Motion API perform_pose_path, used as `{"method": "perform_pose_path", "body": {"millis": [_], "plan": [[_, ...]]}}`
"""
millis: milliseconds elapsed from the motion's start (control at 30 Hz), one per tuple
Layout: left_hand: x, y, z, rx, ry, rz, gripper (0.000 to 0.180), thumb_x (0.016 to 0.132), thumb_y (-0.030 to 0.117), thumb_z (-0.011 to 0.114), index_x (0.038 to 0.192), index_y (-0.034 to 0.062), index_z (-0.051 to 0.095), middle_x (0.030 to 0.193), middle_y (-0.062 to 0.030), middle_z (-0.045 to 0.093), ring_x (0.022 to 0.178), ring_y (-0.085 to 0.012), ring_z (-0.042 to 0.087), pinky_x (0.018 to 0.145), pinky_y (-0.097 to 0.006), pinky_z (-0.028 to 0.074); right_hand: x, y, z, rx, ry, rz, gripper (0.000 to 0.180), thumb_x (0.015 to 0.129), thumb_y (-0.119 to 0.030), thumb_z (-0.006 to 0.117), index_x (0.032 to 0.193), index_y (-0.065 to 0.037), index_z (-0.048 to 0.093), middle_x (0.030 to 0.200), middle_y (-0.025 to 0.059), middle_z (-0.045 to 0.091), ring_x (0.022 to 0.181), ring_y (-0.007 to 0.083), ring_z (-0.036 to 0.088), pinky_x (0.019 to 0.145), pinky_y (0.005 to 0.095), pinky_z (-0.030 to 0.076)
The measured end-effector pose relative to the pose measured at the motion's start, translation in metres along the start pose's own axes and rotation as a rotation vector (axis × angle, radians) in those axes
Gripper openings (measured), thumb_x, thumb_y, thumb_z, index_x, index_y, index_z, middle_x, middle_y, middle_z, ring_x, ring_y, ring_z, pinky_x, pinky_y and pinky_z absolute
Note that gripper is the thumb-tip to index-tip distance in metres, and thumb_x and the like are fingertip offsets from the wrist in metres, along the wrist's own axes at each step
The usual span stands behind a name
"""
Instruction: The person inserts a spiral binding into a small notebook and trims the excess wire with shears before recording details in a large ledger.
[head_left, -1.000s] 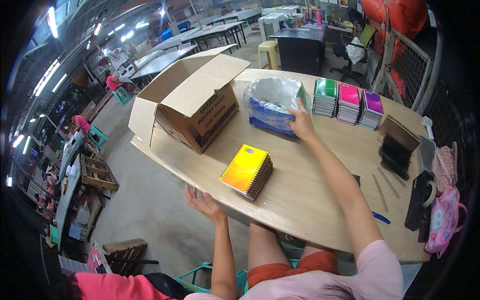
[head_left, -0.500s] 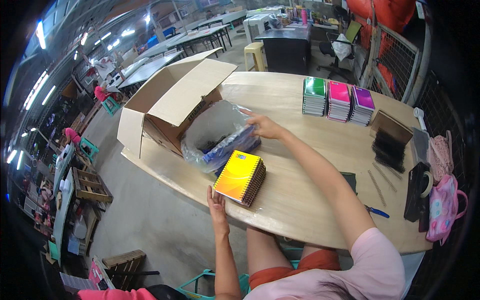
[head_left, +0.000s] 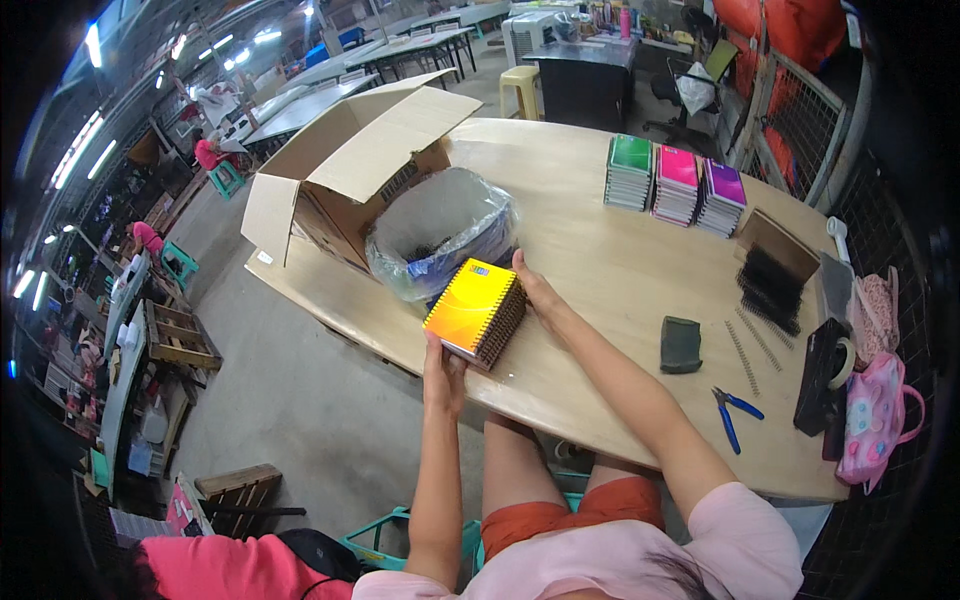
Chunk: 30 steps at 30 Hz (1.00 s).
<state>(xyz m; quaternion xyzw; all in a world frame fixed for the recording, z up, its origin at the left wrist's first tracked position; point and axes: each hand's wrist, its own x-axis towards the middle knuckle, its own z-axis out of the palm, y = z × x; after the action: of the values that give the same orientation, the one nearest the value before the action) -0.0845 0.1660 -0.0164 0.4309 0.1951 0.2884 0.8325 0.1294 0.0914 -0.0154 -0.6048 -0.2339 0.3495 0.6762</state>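
A stack of yellow-orange spiral notebooks [head_left: 472,303] sits near the table's front edge, its coil bindings facing right. My left hand [head_left: 443,372] grips the near left corner, thumb up along the side and fingers partly hidden below. At the far right corner, my right hand [head_left: 538,287] presses against the stack, so both hands clasp it between them. Just behind the notebooks stands a bin lined with clear plastic [head_left: 490,226], with dark coils visible inside. To its left is an open cardboard box [head_left: 345,215] with its flaps spread.
Green [head_left: 630,155], pink [head_left: 677,167] and purple [head_left: 723,181] notebook stacks line the table's far right. Nearer are black binding coils [head_left: 768,290], a dark green block [head_left: 680,345], blue-handled pliers [head_left: 735,412] and a pink pouch [head_left: 870,425]. A person in pink [head_left: 235,570] is at the lower left.
My right hand has left the plastic-lined bin's rim and come down to the notebook stack. My left hand has closed on the stack's near corner.
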Motion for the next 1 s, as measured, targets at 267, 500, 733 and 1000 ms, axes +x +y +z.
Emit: {"method": "perform_pose_path", "body": {"millis": [267,500,733,1000], "plan": [[0.006,-0.017,0.030,-0.031,0.009,-0.036,0.069,0.096,0.059,0.043,0.140,0.0064,0.042,0.133,-0.0101,0.053,0.117,-0.0236,0.053,0.096,-0.041,0.045,-0.015,-0.011,-0.027,-0.043,0.044,0.016,0.102,0.082,-0.083,0.039,0.131,0.006,0.055,0.136,0.0213,0.053,0.131,0.0273,0.045,0.110,0.0348,0.030],[0.034,-0.055,0.058,-0.096,-0.051,-0.029,0.065,0.096,0.058,0.047,0.135,0.0058,0.047,0.129,-0.0076,0.055,0.115,-0.0211,0.054,0.095,-0.040,0.045,-0.031,-0.031,-0.061,0.021,0.101,0.002,0.094,0.084,-0.079,0.043,0.124,0.004,0.060,0.123,0.0152,0.061,0.116,0.0223,0.053,0.101,0.0336,0.036],[0.041,-0.091,0.152,-0.068,0.240,-0.065,0.077,0.087,0.065,0.056,0.141,0.0124,0.041,0.133,-0.0051,0.054,0.116,-0.0242,0.055,0.098,-0.036,0.043,-0.028,-0.039,-0.154,-0.156,0.550,-0.176,0.084,0.086,-0.074,0.049,0.123,0.001,0.059,0.119,0.0156,0.062,0.118,0.0227,0.054,0.101,0.0329,0.038],[0.057,-0.082,0.147,-0.413,0.100,-0.188,0.048,0.092,0.032,0.067,0.129,0.0081,0.049,0.111,-0.0063,0.064,0.098,-0.0223,0.065,0.089,-0.045,0.052,-0.250,-0.053,-0.106,-0.253,0.412,-0.549,0.048,0.081,-0.024,0.071,0.122,-0.002,0.059,0.125,0.0160,0.059,0.127,0.0300,0.049,0.107,0.0457,0.034]]}}
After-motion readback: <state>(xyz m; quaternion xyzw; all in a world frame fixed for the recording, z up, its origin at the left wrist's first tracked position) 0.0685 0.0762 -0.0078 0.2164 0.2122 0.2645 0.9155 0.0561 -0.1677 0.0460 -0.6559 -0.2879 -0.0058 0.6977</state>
